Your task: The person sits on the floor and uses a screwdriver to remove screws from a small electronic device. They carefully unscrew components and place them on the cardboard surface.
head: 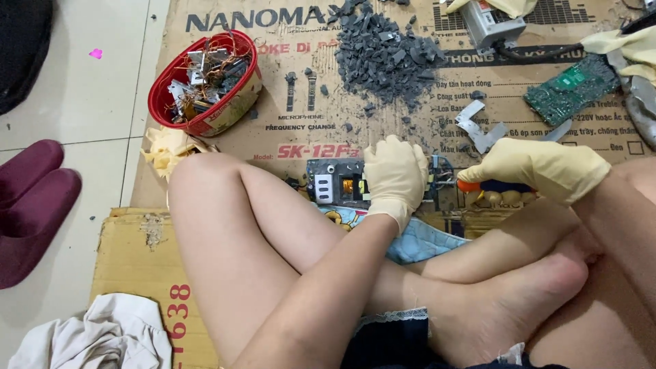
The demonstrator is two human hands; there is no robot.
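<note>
One small circuit board (342,183) is pinned to the cardboard sheet (273,130) by the gloved left hand (394,176), whose palm and fingers are pressed flat over its right half. Just to the right, one orange-handled tool (493,186) is gripped by the gloved right hand (536,169), fingers curled tight around the handle; its tip is pointed at the board's right edge. The two hands are kept near each other but apart. Beyond them, one heap of dark grey fragments (384,56), two bent metal strips (478,126) and one green circuit board (572,87) are seen on the cardboard. One red bowl (205,82) of wires and metal scraps is set to the left, and two maroon slippers (31,205) are left on the tiled floor.
</note>
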